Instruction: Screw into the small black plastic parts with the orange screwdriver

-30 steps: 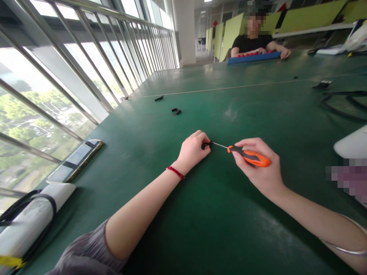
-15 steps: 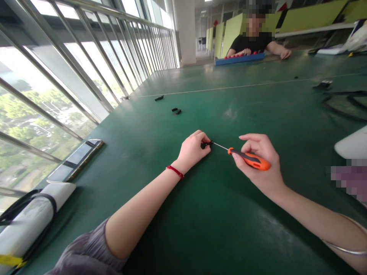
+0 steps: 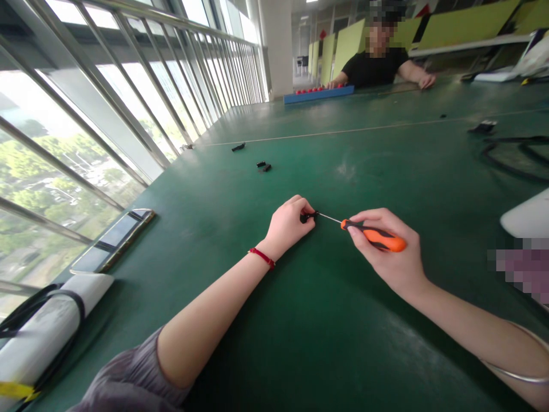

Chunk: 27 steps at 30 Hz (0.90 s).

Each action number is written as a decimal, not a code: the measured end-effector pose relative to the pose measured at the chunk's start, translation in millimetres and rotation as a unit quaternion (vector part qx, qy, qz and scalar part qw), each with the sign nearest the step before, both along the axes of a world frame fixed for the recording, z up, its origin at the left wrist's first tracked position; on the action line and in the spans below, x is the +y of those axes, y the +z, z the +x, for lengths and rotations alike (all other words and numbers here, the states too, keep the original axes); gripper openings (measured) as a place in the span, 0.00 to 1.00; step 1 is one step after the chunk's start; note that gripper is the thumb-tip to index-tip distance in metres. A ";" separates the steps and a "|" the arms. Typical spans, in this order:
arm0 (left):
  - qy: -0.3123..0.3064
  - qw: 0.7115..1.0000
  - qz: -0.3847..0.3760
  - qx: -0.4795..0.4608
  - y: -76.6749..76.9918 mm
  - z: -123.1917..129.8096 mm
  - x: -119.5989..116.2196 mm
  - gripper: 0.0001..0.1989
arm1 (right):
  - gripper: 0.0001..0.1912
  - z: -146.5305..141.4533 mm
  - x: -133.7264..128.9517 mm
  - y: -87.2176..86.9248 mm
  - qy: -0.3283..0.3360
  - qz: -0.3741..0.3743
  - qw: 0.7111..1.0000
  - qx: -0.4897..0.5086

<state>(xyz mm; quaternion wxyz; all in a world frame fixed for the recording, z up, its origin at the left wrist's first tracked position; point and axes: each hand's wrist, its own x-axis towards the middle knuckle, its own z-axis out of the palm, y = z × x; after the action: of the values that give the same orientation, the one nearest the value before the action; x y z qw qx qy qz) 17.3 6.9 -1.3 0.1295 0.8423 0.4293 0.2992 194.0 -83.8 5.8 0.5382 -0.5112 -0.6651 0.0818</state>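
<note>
Orange screwdriver (image 3: 377,237) pinched in right grip (image 3: 352,223); left grip (image 3: 312,216) pinches small black part (image 3: 307,218); phone (image 3: 114,240) by counter's (image 3: 309,320) left edge.

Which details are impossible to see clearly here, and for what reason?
All in the head view:
- Small black part: partly covered by the left hand.
- Screwdriver tip: too small to make out.
- White object: cut off by the right edge.
- Loose black pieces: too small to identify.

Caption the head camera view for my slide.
Left hand steadies a small black part while the right hand holds an orange screwdriver.
</note>
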 end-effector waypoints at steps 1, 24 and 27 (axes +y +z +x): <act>0.000 1.000 0.001 0.000 0.0 0.0 0.1 0.03 | 0.06 -0.2 0.1 0.3 -0.004 0.013 1.000 0.008; -0.008 1.000 0.012 -0.007 -0.6 -0.3 0.3 0.01 | 0.12 0.4 -1.0 -0.4 0.000 0.018 1.000 0.009; -0.007 1.000 0.015 -0.005 -0.7 0.0 0.1 0.01 | 0.08 0.7 -1.3 0.5 0.027 -0.013 1.000 -0.003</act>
<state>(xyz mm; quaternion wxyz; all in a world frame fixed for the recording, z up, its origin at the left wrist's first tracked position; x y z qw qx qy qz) 17.3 7.0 -2.0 0.1208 0.8456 0.4180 0.3093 194.6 -85.1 6.3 0.5269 -0.5003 -0.6793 0.1035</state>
